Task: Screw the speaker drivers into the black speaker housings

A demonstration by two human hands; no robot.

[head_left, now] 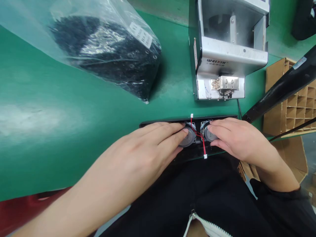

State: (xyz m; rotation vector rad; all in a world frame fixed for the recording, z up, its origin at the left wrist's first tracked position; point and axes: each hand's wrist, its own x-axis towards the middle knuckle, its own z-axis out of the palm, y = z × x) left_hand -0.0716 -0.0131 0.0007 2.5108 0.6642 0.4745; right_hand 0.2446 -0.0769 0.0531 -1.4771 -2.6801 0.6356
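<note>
Two round grey speaker drivers sit side by side in a long black plastic housing (170, 119) at the table's near edge. Around the left speaker (189, 139) the fingers of my left hand (150, 148) are curled, covering part of its rim. My right hand (238, 136) grips the right speaker (208, 133) from its outer side, thumb and fingers on its edge. Red wires (203, 144) cross between the two drivers. One white connector (192, 115) lies over the housing's far edge, another white connector (205, 156) at the near edge. Both hands hide the housing's ends.
A silver screw feeder (222, 52) stands beyond the housing. On the green tabletop (74, 115), a clear bag of small black parts (111, 46) lies at the upper left. To the right are a divided cardboard box (278, 108) and a slanting black bar (278, 82).
</note>
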